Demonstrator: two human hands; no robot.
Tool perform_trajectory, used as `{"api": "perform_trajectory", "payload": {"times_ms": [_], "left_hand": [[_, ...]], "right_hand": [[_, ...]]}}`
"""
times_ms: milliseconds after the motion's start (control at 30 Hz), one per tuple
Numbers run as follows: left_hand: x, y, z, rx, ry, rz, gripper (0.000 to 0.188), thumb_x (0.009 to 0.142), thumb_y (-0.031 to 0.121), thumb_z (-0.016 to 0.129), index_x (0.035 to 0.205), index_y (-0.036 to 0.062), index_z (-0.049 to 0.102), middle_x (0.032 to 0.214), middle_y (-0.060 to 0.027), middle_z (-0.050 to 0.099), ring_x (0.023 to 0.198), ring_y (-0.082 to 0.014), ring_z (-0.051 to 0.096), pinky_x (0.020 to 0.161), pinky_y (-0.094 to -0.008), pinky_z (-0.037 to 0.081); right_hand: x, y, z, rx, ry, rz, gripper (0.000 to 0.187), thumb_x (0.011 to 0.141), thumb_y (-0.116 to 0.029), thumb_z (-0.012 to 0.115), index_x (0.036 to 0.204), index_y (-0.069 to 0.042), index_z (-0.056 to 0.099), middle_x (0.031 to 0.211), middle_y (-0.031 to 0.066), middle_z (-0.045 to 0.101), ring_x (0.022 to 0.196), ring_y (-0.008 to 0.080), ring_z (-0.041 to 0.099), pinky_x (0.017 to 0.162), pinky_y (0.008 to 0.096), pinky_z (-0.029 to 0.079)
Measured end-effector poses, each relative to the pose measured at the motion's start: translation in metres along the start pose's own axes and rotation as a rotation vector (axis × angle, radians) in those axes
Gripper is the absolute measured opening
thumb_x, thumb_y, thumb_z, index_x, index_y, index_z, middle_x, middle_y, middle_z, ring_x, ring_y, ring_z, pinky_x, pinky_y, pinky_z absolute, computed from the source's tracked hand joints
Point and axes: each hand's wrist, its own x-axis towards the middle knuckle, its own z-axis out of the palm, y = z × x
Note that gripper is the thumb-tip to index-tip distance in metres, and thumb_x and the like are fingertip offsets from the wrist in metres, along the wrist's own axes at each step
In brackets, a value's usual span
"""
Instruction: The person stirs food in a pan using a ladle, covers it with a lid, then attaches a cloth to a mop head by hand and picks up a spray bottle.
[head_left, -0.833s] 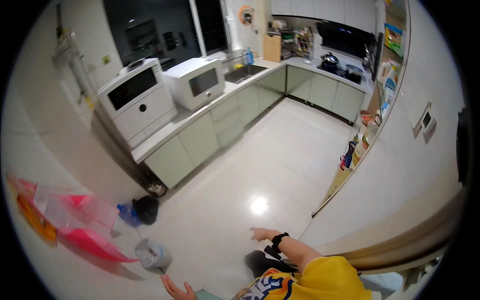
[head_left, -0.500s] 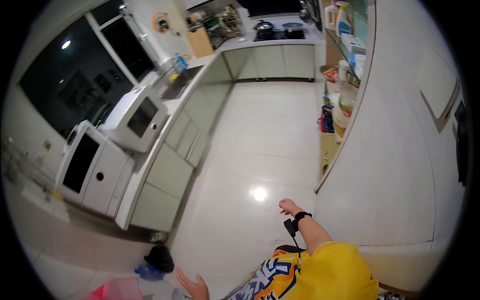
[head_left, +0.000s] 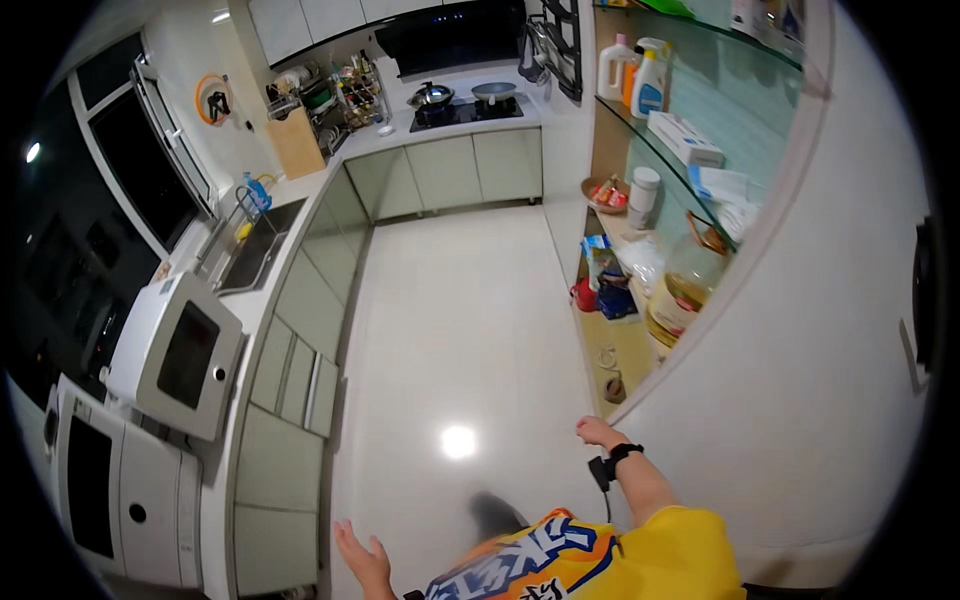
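Note:
Low in the picture, my left hand (head_left: 362, 560) is open over the floor, fingers spread, holding nothing. It is nearest the pale green cabinet fronts (head_left: 278, 540). My right hand (head_left: 600, 432) hangs in front of me with its fingers curled in, and nothing shows in it. A black band (head_left: 626, 453) with a small black device circles that wrist. Just beyond the right hand is the low end of a wooden shelf unit (head_left: 608, 375). Below my yellow shirt (head_left: 660, 560), one leg (head_left: 495, 515) shows blurred over the pale tiles.
Two white appliances (head_left: 175, 350) stand on the left counter, before a sink (head_left: 262, 250). At the far end, a lidded pot (head_left: 430, 97) and a pan (head_left: 494, 93) sit on a black stove (head_left: 465, 114). Glass shelves at right hold bottles (head_left: 650, 85) and a large oil jug (head_left: 682, 295).
I have moved forward into the kitchen, and the view has turned right. The blue and pink items at lower left have left view. Both hands remain empty-looking and low.

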Motion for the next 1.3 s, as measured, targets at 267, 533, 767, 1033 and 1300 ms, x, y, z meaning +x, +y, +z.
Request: {"api": "perform_trajectory", "payload": {"times_ms": [267,533,767,1033,1300], "left_hand": [[0.215,0.032,0.052,-0.022,-0.135,0.258,0.045,0.067,0.005,0.055,0.109,-0.0009,0.041,0.124,-0.0241,0.026,0.107,-0.0387,0.034,0.089,-0.0410,0.030],[0.391,0.127,0.137,-0.326,-0.170,0.350,0.043,0.069,0.005,0.054,0.110,-0.0007,0.041,0.126,-0.0245,0.023,0.110,-0.0384,0.033,0.089,-0.0397,0.032],[0.534,0.170,0.212,-0.349,-0.171,0.304,0.039,0.070,0.004,0.053,0.108,0.0011,0.043,0.124,-0.0211,0.028,0.108,-0.0349,0.036,0.087,-0.0376,0.034],[0.653,0.249,0.249,-0.406,-0.131,0.056,0.035,0.070,-0.001,0.051,0.105,0.0015,0.045,0.119,-0.0170,0.034,0.092,-0.0276,0.047,0.079,-0.0342,0.039],[0.797,0.252,0.336,-0.240,0.108,0.275,0.033,0.076,0.009,0.052,0.107,0.0006,0.046,0.104,-0.0204,0.047,0.097,-0.0343,0.044,0.084,-0.0389,0.036]], "right_hand": [[-0.003,-0.045,-0.063,-0.461,-0.037,0.144,0.030,0.069,-0.015,0.045,0.094,-0.006,0.056,0.097,0.0158,0.055,0.092,0.0287,0.051,0.079,0.0375,0.040],[0.054,-0.021,-0.036,-0.255,-0.080,0.396,0.025,0.072,-0.019,0.045,0.086,-0.004,0.059,0.092,0.0171,0.056,0.088,0.0318,0.051,0.077,0.0370,0.041],[0.264,-0.019,-0.118,-0.344,-0.137,0.317,0.029,0.075,-0.019,0.038,0.088,-0.004,0.058,0.096,0.0171,0.054,0.090,0.0324,0.051,0.079,0.0396,0.039],[0.521,-0.233,-0.354,-0.191,0.405,-0.284,0.021,0.072,-0.018,0.046,0.084,-0.003,0.055,0.083,0.0176,0.056,0.080,0.0329,0.053,0.070,0.0390,0.043],[0.650,-0.399,-0.534,-0.075,0.618,-0.522,0.037,0.070,-0.011,0.052,0.106,-0.005,0.045,0.088,0.0105,0.057,0.071,0.0225,0.055,0.067,0.0309,0.045]]}}
